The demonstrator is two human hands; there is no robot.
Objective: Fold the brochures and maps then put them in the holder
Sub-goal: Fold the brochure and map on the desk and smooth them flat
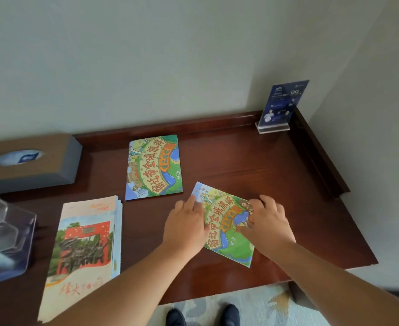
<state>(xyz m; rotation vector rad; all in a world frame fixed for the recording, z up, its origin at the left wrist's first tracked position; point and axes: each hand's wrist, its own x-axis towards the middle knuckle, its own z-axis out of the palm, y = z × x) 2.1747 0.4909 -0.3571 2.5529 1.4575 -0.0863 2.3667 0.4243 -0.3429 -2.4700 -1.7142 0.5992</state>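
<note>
Risk first: near map (pixel 225 223) sits skewed on the desk (pixel 276 165), one corner pointing twd the front edge. Polished wood plus glossy paper means a hard press or tug could slide it. If it slips mid-crease the fold goes crooked and the edges won't line up. A lopsided fold may not drop cleanly into the holder (pixel 3 234). It's also a long carry. The near map lies well apart from the holder, off to its right, so a soft crease could spring open en route.

Hands now. Left hand (pixel 186 222) is flat w/ fingers straight, pressing down on the map's left side, index reaching twd the far corner. It isn't gripping anything. Right hand (pixel 267 222) has fingers bent over the map's right edge and thumb on the printed face. Reads as a pinch on that edge, tho motion blur softens it. So the map lies betw. both hands and touches both, w/ its middle showing.

Other stock: brochure stack (pixel 85 236) is just right of the holder. Second map (pixel 153 167) lies flat farther right of the holder and deeper on the desk. Neither is in the holder yet, so my guess is plenty of the job's left.
</note>
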